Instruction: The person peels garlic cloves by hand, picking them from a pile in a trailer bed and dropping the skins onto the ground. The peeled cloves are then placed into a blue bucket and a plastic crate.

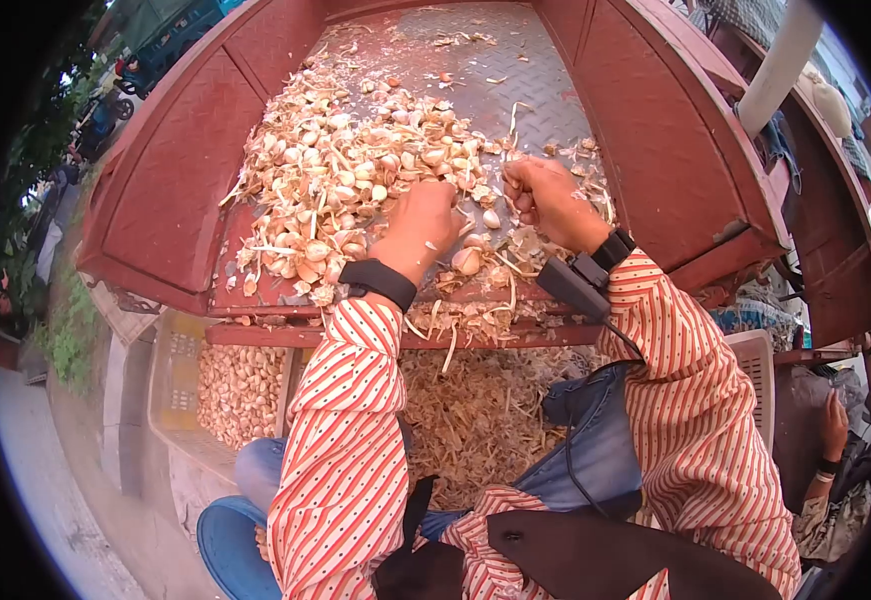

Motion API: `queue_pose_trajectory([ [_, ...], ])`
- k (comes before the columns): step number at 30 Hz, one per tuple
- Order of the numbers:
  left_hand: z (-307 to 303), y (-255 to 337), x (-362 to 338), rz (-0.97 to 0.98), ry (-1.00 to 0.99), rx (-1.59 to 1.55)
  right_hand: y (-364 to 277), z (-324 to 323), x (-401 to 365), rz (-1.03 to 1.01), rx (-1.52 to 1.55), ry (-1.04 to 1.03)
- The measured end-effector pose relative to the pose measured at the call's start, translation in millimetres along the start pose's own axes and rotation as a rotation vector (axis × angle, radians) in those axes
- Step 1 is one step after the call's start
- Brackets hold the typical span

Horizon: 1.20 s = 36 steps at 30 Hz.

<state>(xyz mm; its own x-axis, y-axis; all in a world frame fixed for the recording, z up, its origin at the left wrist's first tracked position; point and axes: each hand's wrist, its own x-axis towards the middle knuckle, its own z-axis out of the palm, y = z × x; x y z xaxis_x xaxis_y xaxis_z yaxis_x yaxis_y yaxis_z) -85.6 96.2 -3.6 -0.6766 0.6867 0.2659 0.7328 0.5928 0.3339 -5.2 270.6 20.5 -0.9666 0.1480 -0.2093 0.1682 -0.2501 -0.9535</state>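
Observation:
In the head view, a heap of garlic cloves and bulbs (341, 165), with dry skins and stems, covers the left and middle of a red metal truck bed. My left hand (424, 225) is curled closed at the heap's right edge; its fingertips are hidden, and so is anything in them. My right hand (556, 205) is pinched closed just to the right, near a pale garlic stem (516, 120); what it grips is not clear. Between the hands lies a loose clove (492, 218), and below it a garlic bulb (467, 261).
Red side walls (646, 110) flank the bed. Under its front edge (436, 336) is a mass of garlic skins and stems (486, 420). A plastic crate (171, 375) of cloves stands at left, a blue bucket (218, 545) below it. Another person's hand (835, 428) appears at right.

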Motion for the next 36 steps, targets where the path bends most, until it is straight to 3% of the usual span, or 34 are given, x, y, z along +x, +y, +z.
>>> queue_pose_trajectory([
  [5, 6.6, 10.4, -0.1, -0.148, -0.126, 0.097, 2.1, 7.7, -9.9, 0.048, -0.059, 0.105],
  [8, -23.9, 11.9, -19.6, -0.183, -0.052, -0.169, 1.9, 10.0, -11.8, -0.019, -0.179, 0.020],
  [11, -49.3, 20.1, -50.1, -0.482, -0.087, -1.091, -2.0, 14.7, -18.9, -0.074, -0.359, -0.122],
  [14, -59.9, 20.0, -83.7, -0.471, -0.031, -1.500, 3.0, 26.8, -18.9, -0.086, -0.355, -0.283],
  [18, -61.7, 20.6, -117.8, -0.436, 0.123, -1.769, 6.5, 57.2, -30.4, -0.134, -0.458, -0.410],
  [22, -70.5, 21.7, -145.5, -0.437, 0.278, -1.720, 11.1, 97.3, -42.2, -0.135, -0.472, -0.475],
  [24, -80.8, 23.5, -160.1, -0.419, 0.393, -1.524, 33.0, 121.0, -23.2, -0.076, -0.311, -0.518],
  [28, -109.2, 22.0, -187.5, -0.313, 0.574, -1.179, 30.9, 235.0, -5.6, -0.014, 0.105, -0.561],
  [31, -130.3, 11.6, -205.9, -0.232, 0.713, -1.022, 19.6, 268.8, 14.8, -0.707, -0.525, -0.669],
  [34, -145.6, 7.8, -222.2, -0.247, 0.707, -0.894, 14.5, 236.6, 16.4, -0.423, -0.578, -0.611],
  [36, -138.1, 6.1, -225.6, -0.267, 0.725, -0.947, 18.0, 186.4, 22.8, -0.395, -0.678, -0.475],
])
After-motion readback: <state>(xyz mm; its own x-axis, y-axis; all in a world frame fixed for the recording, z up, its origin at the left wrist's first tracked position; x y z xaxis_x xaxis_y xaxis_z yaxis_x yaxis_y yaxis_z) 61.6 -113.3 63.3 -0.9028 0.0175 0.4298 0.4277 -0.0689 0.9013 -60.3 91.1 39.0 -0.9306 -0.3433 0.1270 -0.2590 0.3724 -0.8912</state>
